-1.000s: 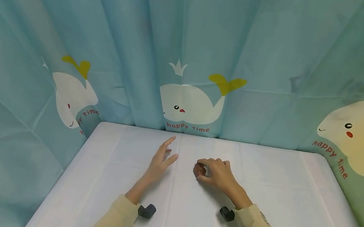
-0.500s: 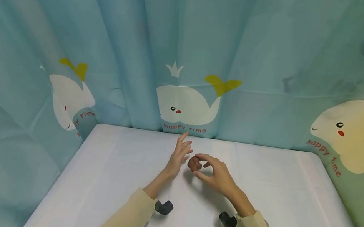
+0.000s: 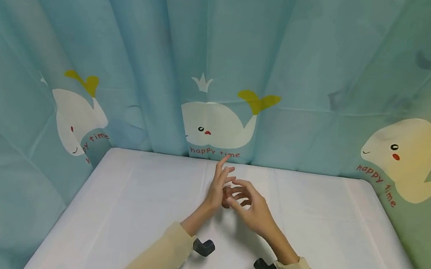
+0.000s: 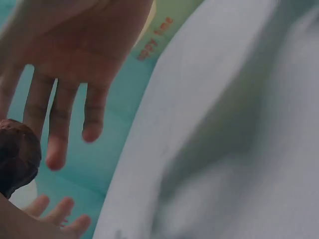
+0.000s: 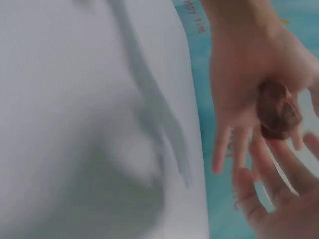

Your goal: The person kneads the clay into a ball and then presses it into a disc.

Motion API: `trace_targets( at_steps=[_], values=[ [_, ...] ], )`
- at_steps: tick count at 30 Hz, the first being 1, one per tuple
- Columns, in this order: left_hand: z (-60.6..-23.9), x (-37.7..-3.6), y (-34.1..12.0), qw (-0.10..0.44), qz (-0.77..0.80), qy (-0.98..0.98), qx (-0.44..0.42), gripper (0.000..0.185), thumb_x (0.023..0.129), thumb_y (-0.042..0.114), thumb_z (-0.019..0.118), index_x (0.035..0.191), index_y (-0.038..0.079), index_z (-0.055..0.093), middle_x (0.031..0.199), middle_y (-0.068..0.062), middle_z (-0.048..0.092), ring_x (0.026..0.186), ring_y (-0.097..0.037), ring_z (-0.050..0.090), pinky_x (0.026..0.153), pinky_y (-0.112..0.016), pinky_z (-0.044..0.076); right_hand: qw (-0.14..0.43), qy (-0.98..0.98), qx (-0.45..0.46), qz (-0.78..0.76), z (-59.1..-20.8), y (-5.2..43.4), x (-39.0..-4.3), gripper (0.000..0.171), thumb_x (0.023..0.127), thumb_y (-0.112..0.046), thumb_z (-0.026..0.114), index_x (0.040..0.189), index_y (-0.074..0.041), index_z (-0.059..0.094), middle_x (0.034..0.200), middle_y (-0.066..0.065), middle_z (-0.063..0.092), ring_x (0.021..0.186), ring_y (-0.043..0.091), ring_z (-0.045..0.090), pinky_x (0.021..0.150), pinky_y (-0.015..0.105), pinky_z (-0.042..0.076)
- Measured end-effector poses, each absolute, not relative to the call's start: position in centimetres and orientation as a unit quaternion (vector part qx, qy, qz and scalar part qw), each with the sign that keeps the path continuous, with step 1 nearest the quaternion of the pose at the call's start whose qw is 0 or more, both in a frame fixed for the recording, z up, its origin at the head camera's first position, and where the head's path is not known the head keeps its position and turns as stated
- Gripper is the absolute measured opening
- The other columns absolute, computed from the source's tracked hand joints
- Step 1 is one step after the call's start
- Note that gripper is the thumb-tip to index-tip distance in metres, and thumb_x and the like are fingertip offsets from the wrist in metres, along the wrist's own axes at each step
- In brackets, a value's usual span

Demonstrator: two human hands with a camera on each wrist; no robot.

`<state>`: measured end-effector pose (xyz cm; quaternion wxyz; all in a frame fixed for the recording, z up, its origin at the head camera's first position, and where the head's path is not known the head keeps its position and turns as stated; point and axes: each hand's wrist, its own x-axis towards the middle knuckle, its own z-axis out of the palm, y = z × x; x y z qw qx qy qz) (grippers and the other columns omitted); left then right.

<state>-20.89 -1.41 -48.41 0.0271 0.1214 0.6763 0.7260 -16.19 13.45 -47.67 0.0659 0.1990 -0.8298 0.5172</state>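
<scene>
Fingers of the left hand (image 3: 219, 185) stand straight and slightly spread, pointing toward the far edge of the white table (image 3: 125, 214), while the right hand (image 3: 249, 203) meets it with its fingers curved, the thumb and fingertips pinching a small brown lump (image 3: 226, 196) between the two palms. From the head view only a sliver of that lump shows, wedged where the hands touch, raised above the middle of the table nearer its far edge. The left wrist view shows what the head view hides: the lump (image 4: 17, 157) is rounded, dark brown and rough (blurred, so its make cannot be told), with the left hand's fingers (image 4: 60, 129) hanging straight beside it and not curled round it. The right wrist view shows the lump (image 5: 276, 109) lying against the left palm (image 5: 239, 74), with the right hand's fingertips (image 5: 259, 174) just below it. Counted: one lump, two hands, two pale yellow sleeves (image 3: 156, 259), two small dark wrist cameras (image 3: 204, 247), one table. Three white whales (image 3: 216, 125) are printed on the blue curtain (image 3: 131, 26) behind the far edge.
</scene>
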Motion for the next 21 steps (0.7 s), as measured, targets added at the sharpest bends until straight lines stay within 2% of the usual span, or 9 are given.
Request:
trace_targets(
  at_steps=[3, 5, 7, 10, 11, 14, 15, 18, 21],
  values=[
    [-48.2, -20.5, -0.6, 0.006, 0.736, 0.668, 0.113, 0.057, 0.109, 0.037, 0.028, 0.165, 0.023, 0.021, 0.154, -0.026, 0.037, 0.134, -0.049, 0.047, 0.106, -0.067, 0.036, 0.065, -0.809, 0.15, 0.564, -47.4, 12.7, -16.2, 0.037, 0.109, -0.025, 0.053, 0.144, -0.012, 0.05, 0.105, 0.006, 0.07, 0.092, 0.02, 0.065, 0.078, 0.037, 0.053],
    [-48.0, -20.2, 0.0, -0.003, 0.741, 0.662, 0.111, 0.058, 0.109, 0.036, 0.028, 0.165, 0.021, 0.021, 0.155, -0.026, 0.035, 0.133, -0.05, 0.046, 0.107, -0.068, 0.035, 0.061, -0.793, 0.116, 0.596, -47.1, 12.2, -16.2, 0.038, 0.113, -0.027, 0.04, 0.147, -0.011, 0.045, 0.097, 0.01, 0.065, 0.083, 0.02, 0.059, 0.072, 0.036, 0.049],
    [-47.8, -19.8, 0.8, -0.012, 0.742, 0.66, 0.119, 0.057, 0.11, 0.036, 0.026, 0.165, 0.023, 0.02, 0.158, -0.022, 0.033, 0.137, -0.047, 0.043, 0.109, -0.067, 0.032, 0.059, -0.777, 0.087, 0.62, -46.8, 11.6, -16.2, 0.042, 0.115, -0.031, 0.032, 0.15, -0.011, 0.041, 0.096, 0.015, 0.06, 0.081, 0.022, 0.054, 0.07, 0.038, 0.047],
    [-47.8, -19.3, 1.6, -0.03, 0.733, 0.665, 0.141, 0.056, 0.11, 0.034, 0.025, 0.165, 0.024, 0.019, 0.163, -0.013, 0.028, 0.145, -0.037, 0.036, 0.114, -0.064, 0.028, 0.06, -0.762, 0.075, 0.64, -46.7, 11.1, -16.4, 0.048, 0.115, -0.036, 0.027, 0.155, -0.01, 0.034, 0.125, 0.02, 0.059, 0.106, 0.027, 0.057, 0.088, 0.043, 0.046],
    [-47.8, -19.1, 1.8, -0.035, 0.731, 0.665, 0.149, 0.055, 0.111, 0.033, 0.024, 0.165, 0.025, 0.019, 0.164, -0.01, 0.026, 0.148, -0.034, 0.032, 0.115, -0.064, 0.025, 0.065, -0.76, 0.078, 0.641, -46.8, 10.9, -16.4, 0.05, 0.115, -0.036, 0.026, 0.157, -0.01, 0.032, 0.138, 0.021, 0.053, 0.117, 0.029, 0.054, 0.097, 0.046, 0.043],
    [-47.6, -18.7, 2.2, -0.037, 0.726, 0.667, 0.162, 0.057, 0.11, 0.035, 0.024, 0.166, 0.025, 0.015, 0.167, -0.007, 0.022, 0.153, -0.027, 0.023, 0.119, -0.061, 0.02, 0.071, -0.748, 0.085, 0.655, -47.0, 10.8, -16.5, 0.054, 0.114, -0.037, 0.021, 0.163, -0.015, 0.022, 0.162, 0.017, 0.031, 0.137, 0.034, 0.04, 0.105, 0.05, 0.036],
    [-47.6, -18.5, 2.3, -0.035, 0.726, 0.667, 0.164, 0.057, 0.111, 0.035, 0.024, 0.166, 0.023, 0.014, 0.167, -0.007, 0.021, 0.154, -0.027, 0.022, 0.119, -0.061, 0.02, 0.07, -0.742, 0.086, 0.661, -47.1, 10.8, -16.5, 0.055, 0.114, -0.038, 0.019, 0.165, -0.019, 0.018, 0.163, 0.016, 0.028, 0.136, 0.035, 0.039, 0.102, 0.049, 0.037],
    [-47.2, -18.4, 2.4, -0.036, 0.729, 0.662, 0.171, 0.058, 0.111, 0.035, 0.022, 0.166, 0.021, 0.011, 0.169, -0.006, 0.015, 0.156, -0.026, 0.015, 0.121, -0.058, 0.016, 0.062, -0.716, 0.1, 0.688, -47.2, 10.9, -16.3, 0.056, 0.114, -0.039, 0.013, 0.167, -0.027, 0.006, 0.169, 0.012, 0.015, 0.146, 0.034, 0.028, 0.105, 0.051, 0.031],
    [-46.9, -18.6, 2.4, -0.049, 0.731, 0.657, 0.181, 0.057, 0.112, 0.034, 0.021, 0.166, 0.021, 0.01, 0.171, -0.002, 0.011, 0.157, -0.023, 0.011, 0.123, -0.055, 0.013, 0.062, -0.698, 0.128, 0.702, -46.9, 10.7, -15.9, 0.057, 0.113, -0.04, 0.012, 0.167, -0.027, -0.002, 0.172, 0.005, 0.004, 0.156, 0.024, 0.005, 0.118, 0.057, 0.01]
  ],
)
